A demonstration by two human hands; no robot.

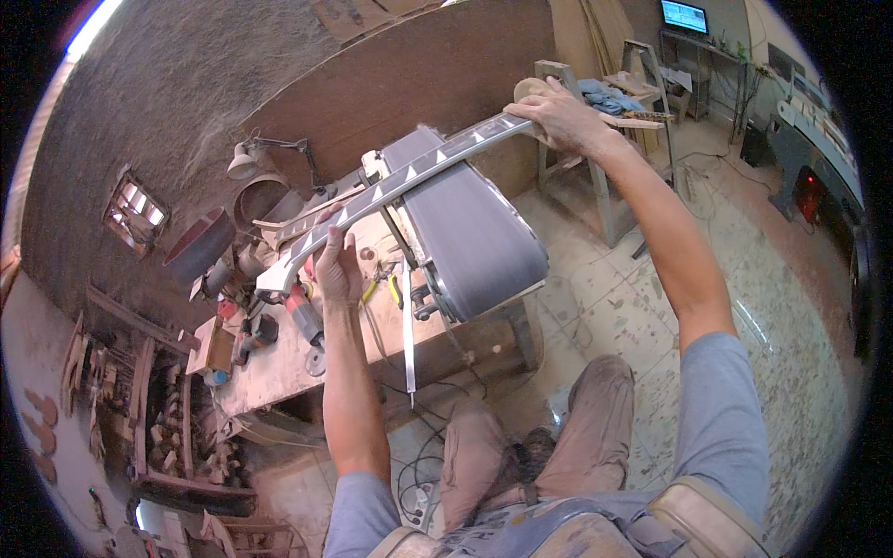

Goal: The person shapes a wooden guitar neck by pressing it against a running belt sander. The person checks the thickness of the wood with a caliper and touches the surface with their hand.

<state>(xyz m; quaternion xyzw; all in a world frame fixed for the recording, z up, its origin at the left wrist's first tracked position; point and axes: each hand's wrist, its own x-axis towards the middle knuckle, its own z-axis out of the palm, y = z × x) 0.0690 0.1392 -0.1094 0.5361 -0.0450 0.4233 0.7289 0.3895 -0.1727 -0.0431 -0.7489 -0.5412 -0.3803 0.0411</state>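
The left grip (339, 265) is closed around a guitar neck (409, 183) near its pale, flared end, the thumb on the near side. The right grip (558, 121) is closed over the opposite end. The neck, a dark fretted strip with white triangles along it, is held slantwise across the grey belt of a sander (479, 246); whether it touches the belt cannot be told.

The sander sits at the right part of a worn wooden tabletop (270, 372). To its left lie yellow-handled pliers (368, 292), a red grinder (302, 314) and a dark drill (256, 339), with a small wooden box (212, 346) near the left edge. A white strip (408, 339) hangs down over the front edge. Toward the back stands a lamp (244, 166) with a jointed arm.

Behind the tabletop rises a large brown board (400, 79). On the left, a rack (144, 418) is crammed with wood pieces. Below, dark cables (409, 465) tangle on the tiled floor (605, 293), which is dusty and blotched. Rightward stands a wooden trestle (609, 209), a blue cloth (609, 98) near its top; in the far corner, a screen (685, 17) glows.
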